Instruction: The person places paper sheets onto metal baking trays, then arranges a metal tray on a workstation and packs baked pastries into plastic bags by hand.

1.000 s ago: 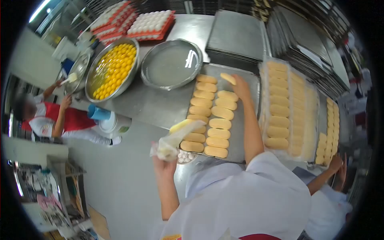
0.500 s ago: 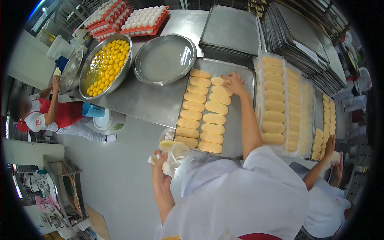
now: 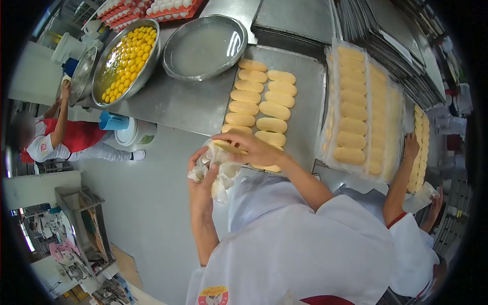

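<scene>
My left hand (image 3: 206, 175) grips a crumpled whitish plastic bag (image 3: 221, 189) in front of the table edge. My right hand (image 3: 251, 147) is closed at the top of the same bag, beside a pale yellow strip (image 3: 229, 147) whose kind I cannot make out. Past my hands, a metal tray (image 3: 307, 112) holds two columns of oblong pale yellow dough pieces (image 3: 275, 111). My right hand and forearm hide some of the nearest pieces.
Left of the tray stand a metal basin of cloudy liquid (image 3: 203, 51) and a bowl of egg yolks (image 3: 129, 63). Paper-lined dough pieces (image 3: 351, 112) and stacked trays (image 3: 376, 46) lie to the right. Co-workers (image 3: 63, 137) are at both sides.
My right hand has come back from the far dough pieces on the tray to the plastic bag in my left hand. The view has shifted, so the table appears higher.
</scene>
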Available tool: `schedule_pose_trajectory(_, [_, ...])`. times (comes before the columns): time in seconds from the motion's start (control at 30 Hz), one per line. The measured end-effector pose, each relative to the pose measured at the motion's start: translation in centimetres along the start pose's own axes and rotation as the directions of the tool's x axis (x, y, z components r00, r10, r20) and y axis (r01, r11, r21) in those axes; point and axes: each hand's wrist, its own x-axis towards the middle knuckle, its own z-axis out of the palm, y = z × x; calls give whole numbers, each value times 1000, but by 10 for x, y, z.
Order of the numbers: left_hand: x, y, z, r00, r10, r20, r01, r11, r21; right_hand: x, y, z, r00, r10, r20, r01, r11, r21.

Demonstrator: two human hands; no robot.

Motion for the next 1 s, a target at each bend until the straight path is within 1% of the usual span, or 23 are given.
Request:
schedule_pose_trajectory(0.03, [0,-2,-1,1000,-6,7,6,1000,3,-3,4,10,995,97,21,-99,960,261])
schedule_pose_trajectory(0.07, [1,-4,-4,998,-23,59,21,999,28,-7,9,16,981,182,64,-189,846,499])
schedule_pose_trajectory(0.1, [1,-6,-5,993,-39,111,34,998,51,-13,14,19,981,187,57,-190,846,499])
schedule_pose_trajectory(0.13, [0,-5,-4,992,-44,117,39,998,52,-18,16,19,955,257,145,-285,672,684])
schedule_pose_trajectory(0.17, [-1,-4,-3,988,-66,143,58,997,58,-23,17,21,922,299,248,-365,449,816])
schedule_pose_trajectory(0.23, [-4,-2,-1,982,-90,169,80,995,63,-34,14,33,915,339,218,-352,410,841])
schedule_pose_trajectory(0.3, [-8,-1,-1,986,-85,143,81,996,35,-41,11,39,905,382,188,-335,368,867])
schedule_pose_trajectory(0.33, [-10,-2,-5,985,-90,149,86,996,36,-44,12,40,898,419,138,-287,317,904])
schedule_pose_trajectory(0.37, [-12,-3,-8,986,-103,130,87,988,125,-46,12,39,885,456,89,-232,267,935])
schedule_pose_trajectory(0.4, [-14,-3,-11,987,-114,111,88,973,215,-50,17,38,884,460,80,-224,268,937])
schedule_pose_trajectory(0.47, [-20,-4,-12,989,-107,100,77,962,262,-60,26,33,858,498,-125,-45,315,948])
schedule_pose_trajectory(0.53, [-26,-8,-15,991,-107,86,76,949,305,-77,31,15,726,565,-392,111,467,877])
schedule_pose_trajectory(0.6, [-28,-10,-22,1000,17,0,-16,957,289,-98,37,-8,531,619,-578,248,539,805])
schedule_pose_trajectory(0.63, [-29,-11,-26,1000,10,3,-11,958,286,-112,41,-13,525,622,-580,246,542,804])
schedule_pose_trajectory(0.67, [-28,-11,-30,998,26,-59,-9,961,276,-124,47,-16,432,505,-747,-72,845,530])
schedule_pose_trajectory(0.7, [-27,-10,-36,992,44,-120,-11,964,267,-128,47,-17,409,312,-858,-402,905,138])
schedule_pose_trajectory(0.73, [-21,-18,-47,986,108,-128,-70,960,273,-132,45,-14,406,308,-860,-402,906,134])
schedule_pose_trajectory(0.77, [-19,-19,-52,987,107,-123,-70,960,271,-139,39,-5,603,118,-789,-591,730,-343])
schedule_pose_trajectory(0.8, [-19,-19,-55,988,90,-129,-56,968,244,-146,33,4,797,35,-603,-573,358,-737])
schedule_pose_trajectory(0.83, [-19,-19,-56,988,73,-134,-42,975,218,-153,31,11,795,33,-606,-576,355,-736])
schedule_pose_trajectory(0.9, [-21,-17,-54,988,87,-128,-59,977,206,-168,31,20,800,56,-597,-548,470,-692])
schedule_pose_trajectory(0.93, [-22,-17,-53,987,101,-129,-75,978,193,-174,32,19,801,53,-596,-547,468,-694])
schedule_pose_trajectory(1.0, [-21,-19,-56,989,96,-112,-71,976,206,-187,35,18,752,107,-650,-619,453,-642])
